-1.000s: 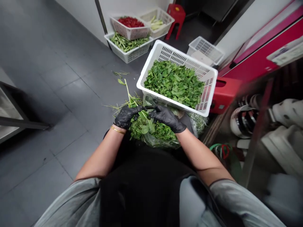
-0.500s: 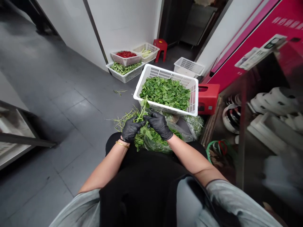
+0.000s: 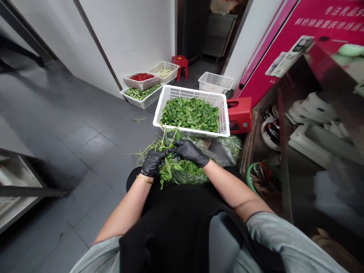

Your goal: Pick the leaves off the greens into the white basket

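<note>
Both my hands wear black gloves and meet over my lap. My left hand is closed on a bunch of leafy green stems that stick up from its fist. My right hand pinches the same stems with its fingertips, right beside the left. Under the hands lies a clear plastic bag of greens. Just beyond them a white plastic basket stands full of picked green leaves. Bare stems lie scattered on the grey floor to the left of the hands.
A red stool stands right of the basket. By the white wall sit baskets of green beans, red chillies and pale stalks, with an empty white basket and another red stool. A steel shelf is on the right.
My head has tilted up, so the floor things sit lower and farther in view. The stems in my hands now stand more upright; my hands stay together on them.
</note>
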{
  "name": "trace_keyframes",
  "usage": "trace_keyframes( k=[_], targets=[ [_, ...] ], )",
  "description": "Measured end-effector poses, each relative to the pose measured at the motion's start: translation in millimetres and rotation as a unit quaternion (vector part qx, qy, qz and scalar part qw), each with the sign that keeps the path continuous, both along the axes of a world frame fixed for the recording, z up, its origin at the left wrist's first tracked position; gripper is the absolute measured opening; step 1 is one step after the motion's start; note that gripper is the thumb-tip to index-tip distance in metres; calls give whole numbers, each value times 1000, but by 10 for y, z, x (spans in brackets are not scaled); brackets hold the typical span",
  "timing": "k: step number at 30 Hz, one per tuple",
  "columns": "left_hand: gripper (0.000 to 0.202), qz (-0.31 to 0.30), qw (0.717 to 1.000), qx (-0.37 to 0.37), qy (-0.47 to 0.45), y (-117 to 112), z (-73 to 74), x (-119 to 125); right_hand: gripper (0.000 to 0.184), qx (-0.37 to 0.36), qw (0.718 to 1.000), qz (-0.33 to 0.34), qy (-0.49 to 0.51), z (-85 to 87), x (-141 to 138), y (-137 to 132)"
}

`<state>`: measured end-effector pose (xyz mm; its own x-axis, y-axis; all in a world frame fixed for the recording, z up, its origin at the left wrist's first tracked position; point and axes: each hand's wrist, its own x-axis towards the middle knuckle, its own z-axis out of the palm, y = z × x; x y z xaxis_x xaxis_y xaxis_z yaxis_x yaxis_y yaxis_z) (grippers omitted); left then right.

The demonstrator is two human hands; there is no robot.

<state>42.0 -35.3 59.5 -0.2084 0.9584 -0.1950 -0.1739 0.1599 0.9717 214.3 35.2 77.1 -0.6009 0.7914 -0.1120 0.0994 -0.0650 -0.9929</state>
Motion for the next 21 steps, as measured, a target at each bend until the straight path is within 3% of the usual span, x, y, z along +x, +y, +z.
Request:
trace_keyframes(
  k=[3, 7, 12, 16, 19, 21],
  targets=[
    [31, -14, 999, 3, 39, -17, -2, -48, 36, 45, 996, -72, 2, -27, 132, 164],
    [35, 9, 998, 17, 64, -37, -7, -87, 39, 5, 982, -171, 86, -123, 461, 438],
    [40, 65, 992, 12, 107, -7, -88, 28, 47, -103, 987, -49, 118, -215, 429, 409],
    [34, 85, 984, 13, 159, -3, -152, 39, 41, -70, 997, 14, 39, -152, 314, 377],
    [34, 86, 986, 4, 146, 21, -123, -49, 37, -67, 993, 96, 6, -127, 434, 474],
    [35, 100, 984, -11, 145, 62, -71, -105, 35, -76, 993, 71, 56, -107, 584, 625]
  ],
)
